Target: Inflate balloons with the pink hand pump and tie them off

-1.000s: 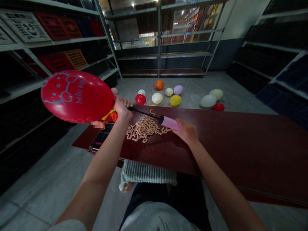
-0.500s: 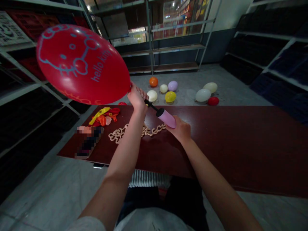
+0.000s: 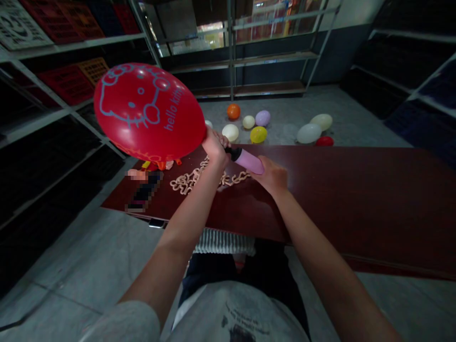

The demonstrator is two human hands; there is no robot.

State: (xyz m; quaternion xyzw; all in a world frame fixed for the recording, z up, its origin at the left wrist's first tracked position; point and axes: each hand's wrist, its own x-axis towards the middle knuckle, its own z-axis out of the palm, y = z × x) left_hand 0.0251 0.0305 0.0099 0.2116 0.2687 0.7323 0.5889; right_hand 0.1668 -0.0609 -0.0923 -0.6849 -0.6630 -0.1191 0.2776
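A big red balloon [image 3: 149, 111] with a pale blue cat print floats at the upper left. My left hand [image 3: 214, 146] is closed round its neck, pinching it onto the black nozzle of a pink hand pump [image 3: 248, 160]. My right hand [image 3: 271, 176] grips the pump's pink barrel from the right. Both hands hover above the dark red table [image 3: 338, 190]. Under them lies a heap of beige rubber bands [image 3: 188, 180].
Uninflated red, orange and yellow balloons [image 3: 160, 165] lie on the table's left end beside a dark flat object. Several inflated balloons [image 3: 258, 134] rest on the grey floor beyond the table. Metal shelving with crates lines the left, back and right walls.
My right hand has pushed the pump's pink barrel in toward the nozzle, so the black rod is almost hidden. The balloon rose, then came down and to the right.
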